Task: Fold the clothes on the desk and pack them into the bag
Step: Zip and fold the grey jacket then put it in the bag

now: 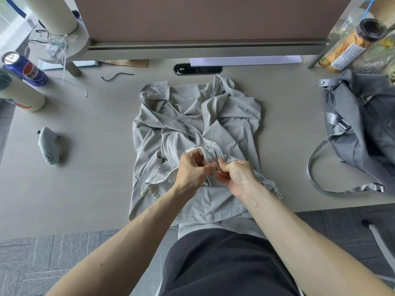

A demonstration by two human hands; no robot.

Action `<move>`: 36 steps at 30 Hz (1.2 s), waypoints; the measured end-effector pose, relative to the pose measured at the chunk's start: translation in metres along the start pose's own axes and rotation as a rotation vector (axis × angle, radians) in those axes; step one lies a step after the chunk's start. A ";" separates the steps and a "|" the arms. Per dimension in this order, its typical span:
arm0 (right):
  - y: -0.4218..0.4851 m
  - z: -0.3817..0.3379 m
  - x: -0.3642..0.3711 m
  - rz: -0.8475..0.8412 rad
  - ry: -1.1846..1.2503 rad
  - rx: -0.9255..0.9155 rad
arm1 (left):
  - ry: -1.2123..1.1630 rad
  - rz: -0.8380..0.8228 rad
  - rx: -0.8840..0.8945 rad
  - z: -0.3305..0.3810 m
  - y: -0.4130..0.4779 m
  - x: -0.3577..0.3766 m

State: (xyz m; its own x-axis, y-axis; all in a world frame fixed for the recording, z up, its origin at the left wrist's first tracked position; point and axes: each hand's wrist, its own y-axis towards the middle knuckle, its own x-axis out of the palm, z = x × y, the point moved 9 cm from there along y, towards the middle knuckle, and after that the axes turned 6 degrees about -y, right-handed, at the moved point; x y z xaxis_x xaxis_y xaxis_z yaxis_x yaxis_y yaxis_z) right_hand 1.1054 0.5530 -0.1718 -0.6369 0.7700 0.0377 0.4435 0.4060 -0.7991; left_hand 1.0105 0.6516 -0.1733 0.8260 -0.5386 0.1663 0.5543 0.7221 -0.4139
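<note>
Two hands meet mid-table: left hand (192, 167) and right hand (235, 174) both pinch the grey jacket (226, 129) at its zipper. Jacket lies rumpled, unfolded. Step looks like zipping up; next needs flattening, then folding. Bag (363, 129) waits at right.

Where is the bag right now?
In the head view, the grey bag lies on the desk at the far right, right of the light grey jacket, just in front of the yellow-labelled bottle.
</note>
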 end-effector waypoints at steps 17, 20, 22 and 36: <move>-0.025 -0.056 0.017 -0.149 -1.092 -1.089 | -0.161 -0.046 -0.164 -0.005 0.004 -0.008; -0.034 -0.066 0.018 -0.104 -0.979 -1.188 | -0.185 -0.064 -0.178 -0.005 0.001 -0.007; -0.027 -0.067 0.014 -0.101 -0.947 -1.100 | -0.203 -0.065 -0.189 -0.004 -0.001 -0.007; -0.003 -0.047 0.009 -0.170 -0.564 -0.589 | 0.037 0.039 -0.070 0.005 -0.022 -0.013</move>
State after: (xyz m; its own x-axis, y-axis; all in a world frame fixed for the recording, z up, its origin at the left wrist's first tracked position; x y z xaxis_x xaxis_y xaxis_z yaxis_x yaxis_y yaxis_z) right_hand 1.1275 0.5816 -0.1409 -0.8758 0.3764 -0.3023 0.4704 0.8061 -0.3590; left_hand 0.9877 0.6452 -0.1621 0.8418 -0.5270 0.1165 0.5120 0.7114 -0.4814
